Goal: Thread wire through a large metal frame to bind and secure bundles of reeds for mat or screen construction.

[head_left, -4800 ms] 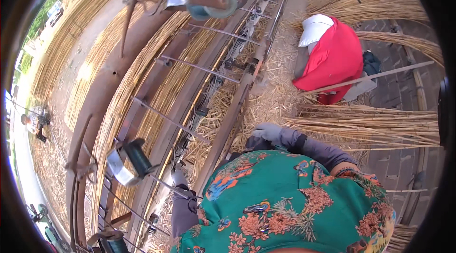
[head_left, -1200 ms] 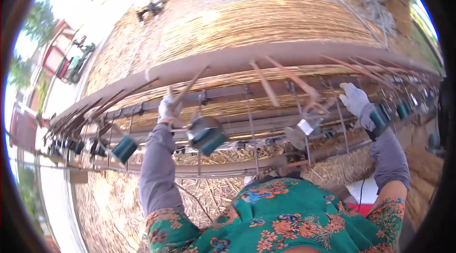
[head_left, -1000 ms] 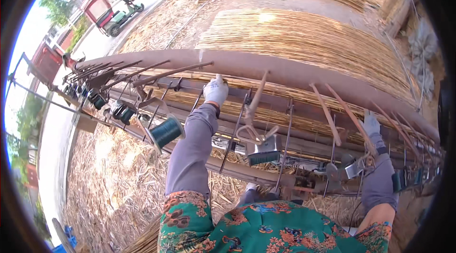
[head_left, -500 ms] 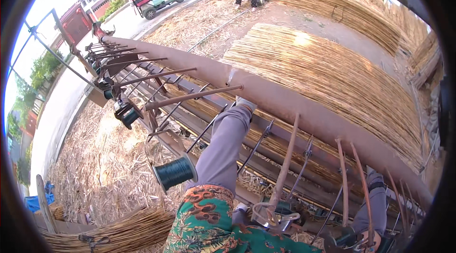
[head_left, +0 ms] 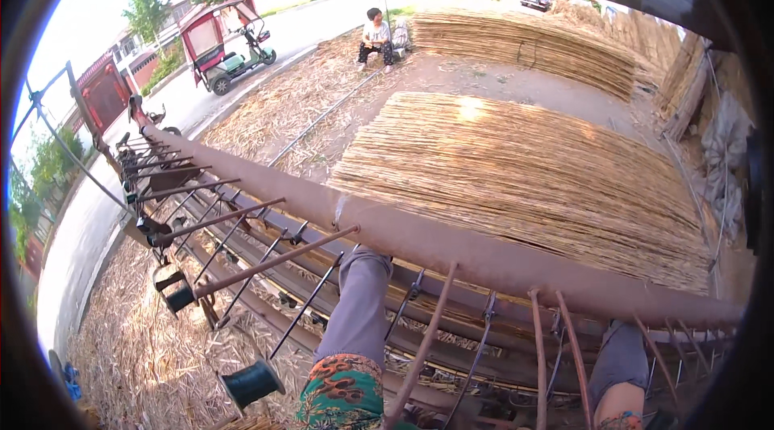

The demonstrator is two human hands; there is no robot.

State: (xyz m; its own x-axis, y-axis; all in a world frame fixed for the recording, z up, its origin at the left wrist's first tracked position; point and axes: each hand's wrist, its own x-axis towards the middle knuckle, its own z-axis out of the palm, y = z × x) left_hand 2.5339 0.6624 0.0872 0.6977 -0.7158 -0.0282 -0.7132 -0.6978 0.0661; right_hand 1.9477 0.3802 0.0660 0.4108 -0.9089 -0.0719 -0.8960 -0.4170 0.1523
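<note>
A thick brown metal pipe (head_left: 484,244) crosses in front of me, part of a long frame with thin rods. My left forearm, in a purple-grey oversleeve (head_left: 355,305), reaches to the pipe's underside; the pipe hides that hand. Farther right, my other forearm in a matching purple-grey oversleeve (head_left: 621,357) also goes in beneath the pipe, and its hand is hidden too. What either hand holds cannot be seen. A spool of dark green wire (head_left: 252,384) hangs left of my left arm, with a smaller dark spool (head_left: 176,293) beyond it on a rod end.
Beyond the pipe lies a wide mat of straw-coloured reed stalks (head_left: 516,172); a stack of stalks (head_left: 524,51) lies farther back. Brown rods (head_left: 423,341) stick out toward me between my arms. A person (head_left: 375,36) sits near a three-wheeled vehicle (head_left: 226,51). Loose husks cover the ground.
My view has tilted up, so the pipe and arms sit lower in it. The left hand's edge, glimpsed at the pipe before, is now hidden. The seated person's head has turned.
</note>
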